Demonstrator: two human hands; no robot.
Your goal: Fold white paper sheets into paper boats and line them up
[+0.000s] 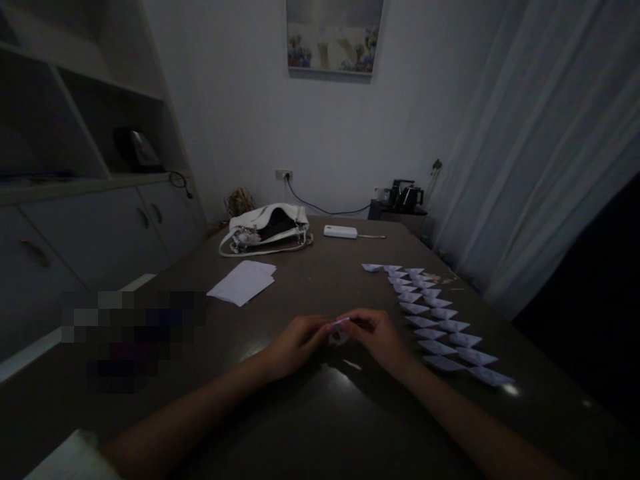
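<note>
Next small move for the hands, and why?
Probably a careful crease in the small paper: left hand and right hand pinch it, and folded paper boats stand in rows to the right. Its exact fold is too dim to read.

wall [225, 100]: pale, framed picture [334, 37] hung high
shelves [80, 122]: open, above closed cabinets [95, 230]
curtain [525, 153]: sheer, on the right
light: dim

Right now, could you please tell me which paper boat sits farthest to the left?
It is the paper boat at the far left corner of the group, toward the white bag; all others sit farther right.
</note>
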